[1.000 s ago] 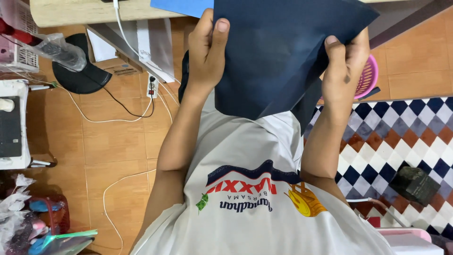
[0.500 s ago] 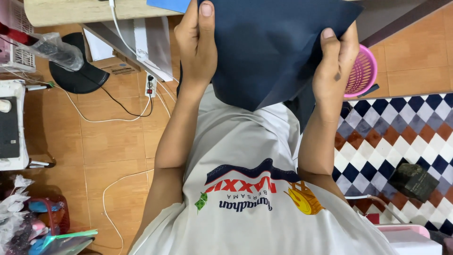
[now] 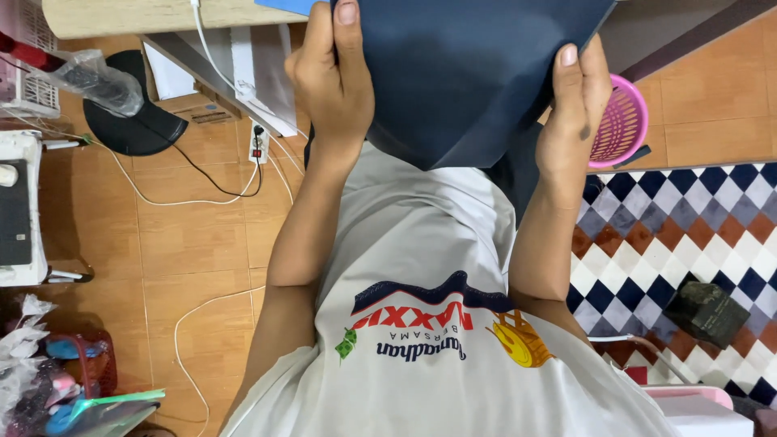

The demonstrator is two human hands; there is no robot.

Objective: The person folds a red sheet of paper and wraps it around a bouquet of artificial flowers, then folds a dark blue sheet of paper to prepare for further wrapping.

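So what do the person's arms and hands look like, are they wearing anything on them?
The left hand and right hand are bare: no gloves, rings, watch or bracelets show. Fingernails are short and unpainted. The forearms are uncovered down to the elbows. The upper arms meet a light grey T-shirt with short sleeves and a colourful print on the front.

We lose the dark cloth (image 3: pixel 469 73) past the top edge above both hands; it hides our fingers behind it.
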